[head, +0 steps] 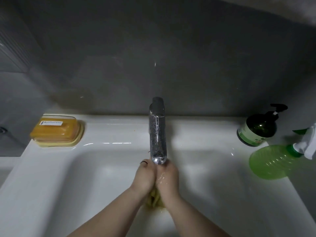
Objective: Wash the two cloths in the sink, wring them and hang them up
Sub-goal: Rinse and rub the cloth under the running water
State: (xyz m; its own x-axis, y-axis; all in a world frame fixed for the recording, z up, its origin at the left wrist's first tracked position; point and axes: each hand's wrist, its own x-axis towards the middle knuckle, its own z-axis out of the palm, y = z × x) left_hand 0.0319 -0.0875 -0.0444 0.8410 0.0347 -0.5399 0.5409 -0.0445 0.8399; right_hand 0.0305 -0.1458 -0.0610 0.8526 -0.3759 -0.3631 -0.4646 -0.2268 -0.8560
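My left hand (pixel 143 178) and right hand (pixel 168 178) press side by side, each grip curled round the bunched yellow cloth (pixel 154 200). I hold it low in the sink (pixel 51 168), directly under the tap (pixel 157 132), probably so water soaks through while I rub.

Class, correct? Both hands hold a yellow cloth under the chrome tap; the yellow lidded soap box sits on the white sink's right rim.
Wrong side: the head view shows the yellow lidded soap box on the left rim of the white sink; left hand and right hand hold the yellow cloth under the chrome tap.
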